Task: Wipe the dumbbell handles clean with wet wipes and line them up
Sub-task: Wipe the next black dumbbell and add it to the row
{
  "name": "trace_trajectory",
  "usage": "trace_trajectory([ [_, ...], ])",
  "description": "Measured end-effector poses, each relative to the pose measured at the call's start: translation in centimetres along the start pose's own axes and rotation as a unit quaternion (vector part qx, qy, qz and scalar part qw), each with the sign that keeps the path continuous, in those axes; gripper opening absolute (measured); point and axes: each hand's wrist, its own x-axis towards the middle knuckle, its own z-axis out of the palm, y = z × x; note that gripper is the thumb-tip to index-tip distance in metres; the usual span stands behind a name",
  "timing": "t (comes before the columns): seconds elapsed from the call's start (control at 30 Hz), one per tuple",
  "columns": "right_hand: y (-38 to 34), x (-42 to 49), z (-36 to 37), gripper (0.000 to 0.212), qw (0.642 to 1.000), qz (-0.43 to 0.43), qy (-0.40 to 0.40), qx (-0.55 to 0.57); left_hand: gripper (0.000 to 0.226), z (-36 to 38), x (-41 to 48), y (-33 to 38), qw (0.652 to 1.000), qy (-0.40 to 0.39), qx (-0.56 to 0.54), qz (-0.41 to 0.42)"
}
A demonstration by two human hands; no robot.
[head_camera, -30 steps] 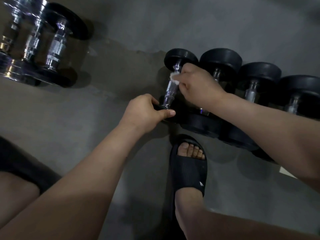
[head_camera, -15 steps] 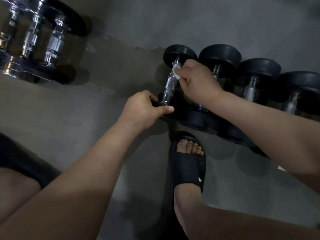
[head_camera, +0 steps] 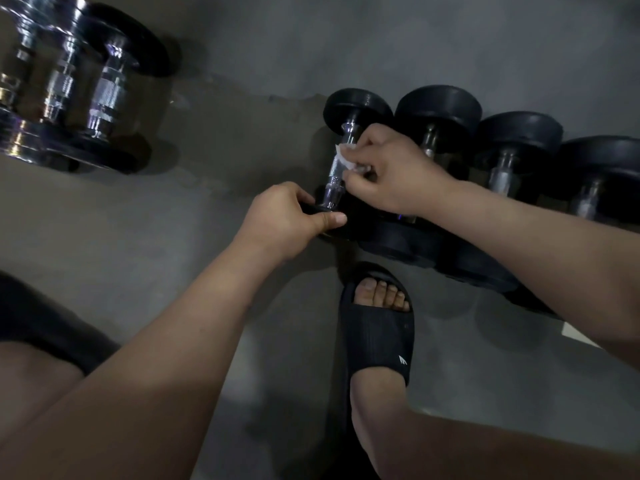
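A row of black dumbbells with chrome handles lies on the grey floor. The leftmost dumbbell (head_camera: 356, 107) has its near weight gripped by my left hand (head_camera: 291, 220), thumb laid along the rim. My right hand (head_camera: 388, 171) pinches a white wet wipe (head_camera: 343, 157) against that dumbbell's chrome handle (head_camera: 334, 188), about midway along it. To the right lie a second dumbbell (head_camera: 438, 109), a third dumbbell (head_camera: 519, 133) and a fourth dumbbell (head_camera: 602, 157), partly hidden by my right forearm.
Another group of chrome-handled dumbbells (head_camera: 104, 95) lies at the upper left. My foot in a black slide sandal (head_camera: 377, 327) stands just in front of the row. A knee shows at the lower left. A pale corner of something (head_camera: 575, 332) peeks out under my right forearm.
My right hand with the wipe has slid down the handle from near the far weight toward the middle. My left hand keeps its grip on the near weight.
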Motion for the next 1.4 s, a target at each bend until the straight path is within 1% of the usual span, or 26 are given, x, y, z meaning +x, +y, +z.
trace_trajectory([
  [0.13, 0.1, 0.8, -0.4, 0.024, 1.0, 0.007, 0.001, -0.009, 0.058, 0.0, 0.0, 0.0, 1.0, 0.002, -0.006, -0.004],
  [0.23, 0.5, 1.8, -0.5, 0.026, 0.999, 0.039, 0.009, -0.011, 0.056, 0.1, -0.1, 0.1, 1.0, 0.003, -0.008, -0.005],
  [0.37, 1.2, 2.2, 0.1, 0.021, 0.996, 0.066, 0.058, -0.026, 0.054, 0.2, -0.2, 0.0, 1.0, 0.007, -0.009, -0.004],
  [0.4, 1.2, 1.9, 0.5, 0.019, 0.996, 0.061, 0.065, -0.026, 0.054, 0.3, -0.2, -0.1, 1.0, 0.01, -0.012, -0.004],
  [0.47, 1.0, 1.2, 1.1, 0.016, 0.998, 0.011, 0.055, -0.012, 0.055, 0.4, -0.2, -0.3, 1.0, 0.015, -0.016, -0.003],
  [0.53, 1.0, 0.7, 1.0, 0.015, 0.998, -0.059, 0.015, -0.001, 0.056, 0.4, -0.2, -0.4, 1.0, 0.017, -0.022, -0.003],
  [0.57, 1.2, 0.8, 0.8, 0.016, 0.997, -0.08, -0.001, -0.007, 0.057, 0.4, -0.2, -0.4, 1.0, 0.017, -0.025, -0.003],
  [0.6, 1.3, 1.1, 0.6, 0.018, 0.996, -0.082, -0.004, -0.019, 0.058, 0.4, -0.3, -0.5, 0.999, 0.017, -0.027, -0.001],
  [0.63, 1.5, 1.4, 0.5, 0.019, 0.997, -0.065, 0.007, -0.028, 0.058, 0.5, -0.3, -0.5, 0.999, 0.018, -0.029, 0.0],
  [0.7, 1.7, 1.6, 0.7, 0.017, 0.998, -0.023, 0.051, -0.028, 0.057, 0.6, -0.4, -0.7, 0.999, 0.021, -0.033, 0.005],
  [0.77, 1.5, 1.1, 1.3, 0.017, 0.997, -0.036, 0.062, -0.013, 0.055, 0.9, -0.5, -0.8, 0.999, 0.024, -0.039, 0.006],
  [0.83, 1.2, 0.4, 1.4, 0.022, 0.995, -0.103, 0.003, 0.005, 0.054, 1.1, -0.5, -0.9, 0.999, 0.025, -0.044, 0.005],
  [0.87, 1.2, 0.2, 1.3, 0.022, 0.99, -0.134, -0.036, 0.007, 0.052, 1.1, -0.5, -0.9, 0.999, 0.025, -0.048, 0.004],
  [0.9, 1.2, 0.3, 1.0, 0.019, 0.987, -0.147, -0.061, -0.005, 0.051, 1.1, -0.6, -0.9, 0.998, 0.023, -0.05, 0.003],
  [0.93, 1.4, 0.6, 0.7, 0.016, 0.988, -0.142, -0.061, -0.021, 0.05, 1.0, -0.6, -0.9, 0.998, 0.023, -0.05, 0.002],
  [1.0, 1.6, 1.2, 0.2, 0.013, 0.996, -0.083, -0.014, -0.029, 0.05, 0.9, -0.6, -0.9, 0.998, 0.026, -0.049, 0.001],
  [1.03, 1.5, 1.3, 0.2, 0.013, 0.998, -0.056, 0.005, -0.026, 0.051, 0.9, -0.6, -0.9, 0.998, 0.027, -0.051, 0.001],
  [1.07, 1.4, 1.2, 0.3, 0.016, 0.998, -0.054, 0.008, -0.023, 0.051, 1.0, -0.6, -0.9, 0.998, 0.027, -0.054, 0.001],
  [1.1, 1.1, 1.0, 0.5, 0.022, 0.997, -0.076, -0.01, -0.021, 0.052, 1.0, -0.6, -0.9, 0.998, 0.027, -0.055, 0.001],
  [1.17, 0.3, 0.5, 0.7, 0.033, 0.984, -0.133, -0.114, -0.027, 0.052, 1.0, -0.6, -0.9, 0.998, 0.026, -0.052, 0.003],
  [1.2, 0.1, 0.4, 0.6, 0.034, 0.976, -0.146, -0.156, -0.039, 0.052, 1.0, -0.6, -0.9, 0.998, 0.025, -0.05, 0.006],
  [1.23, 0.1, 0.8, 0.3, 0.033, 0.974, -0.144, -0.165, -0.048, 0.052, 0.9, -0.6, -0.8, 0.999, 0.023, -0.049, 0.006],
  [1.27, 0.4, 1.2, -0.1, 0.029, 0.979, -0.127, -0.149, -0.05, 0.052, 0.9, -0.6, -0.9, 0.999, 0.023, -0.048, 0.006],
  [1.33, 1.1, 1.8, -0.6, 0.019, 0.993, -0.073, -0.084, -0.046, 0.052, 0.8, -0.5, -0.9, 0.999, 0.024, -0.048, 0.007],
  [1.37, 1.2, 1.6, -0.5, 0.018, 0.995, -0.063, -0.061, -0.046, 0.052, 0.9, -0.6, -1.0, 0.998, 0.026, -0.049, 0.007],
  [1.4, 1.1, 1.4, -0.2, 0.019, 0.994, -0.076, -0.062, -0.049, 0.051, 0.9, -0.6, -1.0, 0.998, 0.026, -0.05, 0.007],
])
